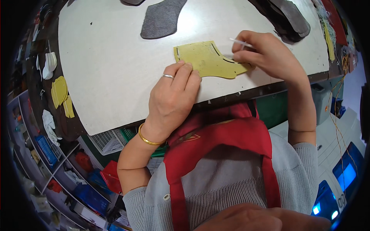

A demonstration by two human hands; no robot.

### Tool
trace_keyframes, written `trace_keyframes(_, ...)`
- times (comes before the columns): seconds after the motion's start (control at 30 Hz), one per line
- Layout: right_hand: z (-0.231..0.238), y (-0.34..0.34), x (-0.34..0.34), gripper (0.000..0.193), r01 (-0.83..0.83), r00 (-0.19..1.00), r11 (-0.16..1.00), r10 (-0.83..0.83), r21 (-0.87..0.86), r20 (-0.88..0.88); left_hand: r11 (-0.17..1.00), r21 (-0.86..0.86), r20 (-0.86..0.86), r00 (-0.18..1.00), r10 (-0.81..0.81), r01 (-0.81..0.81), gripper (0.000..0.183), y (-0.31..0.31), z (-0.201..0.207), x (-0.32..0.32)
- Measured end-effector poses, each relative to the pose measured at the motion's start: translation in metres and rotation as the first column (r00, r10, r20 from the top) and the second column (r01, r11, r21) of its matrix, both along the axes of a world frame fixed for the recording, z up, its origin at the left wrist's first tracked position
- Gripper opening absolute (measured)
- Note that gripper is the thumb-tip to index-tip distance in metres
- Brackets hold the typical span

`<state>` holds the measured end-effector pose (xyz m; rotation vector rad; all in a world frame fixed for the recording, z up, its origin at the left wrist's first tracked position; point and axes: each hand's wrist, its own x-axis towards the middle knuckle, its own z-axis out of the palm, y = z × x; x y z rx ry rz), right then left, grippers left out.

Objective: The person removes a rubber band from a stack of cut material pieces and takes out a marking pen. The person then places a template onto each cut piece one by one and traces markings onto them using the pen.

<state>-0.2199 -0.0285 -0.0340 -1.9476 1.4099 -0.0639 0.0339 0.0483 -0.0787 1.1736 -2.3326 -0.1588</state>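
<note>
A yellow pattern template (204, 57) with narrow slots along its edges lies flat near the front of the white table. My left hand (173, 92) presses its bent fingertips on the template's lower left corner and pins it down; a ring and a gold bangle show on that arm. Over the template's right end, my right hand (266, 54) pinches a thin white pen-like stick (241, 42). The stick's upper part points up and left, while its working end is hidden behind the fingers. I cannot tell whether anything lies under the template.
A dark grey material piece (161, 20) lies beyond the template. Stacked dark pieces (291, 21) sit at the far right. Yellow templates (59, 92) and white pieces (49, 65) rest along the left edge. The white tabletop (111, 69) ends close to my red apron (219, 138).
</note>
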Motion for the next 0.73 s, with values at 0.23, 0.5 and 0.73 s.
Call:
trace_keyframes(0.23,-0.007,0.022,-0.015,0.020,0.138,0.980,0.988,-0.125,-0.070,0.156,0.999,0.034,0.158,0.987,-0.021,0.015,0.042,-0.004,0.018,-0.005)
trace_keyframes(0.5,-0.011,0.020,-0.018,0.018,0.085,0.992,0.984,-0.069,-0.156,0.106,0.999,0.035,0.289,0.956,-0.048,0.040,0.056,0.002,0.019,-0.013)
trace_keyframes(0.73,-0.001,0.020,-0.012,0.022,-0.078,0.972,0.877,-0.038,-0.474,-0.231,0.999,0.049,0.283,0.958,-0.034,0.021,0.055,0.012,0.014,-0.033)
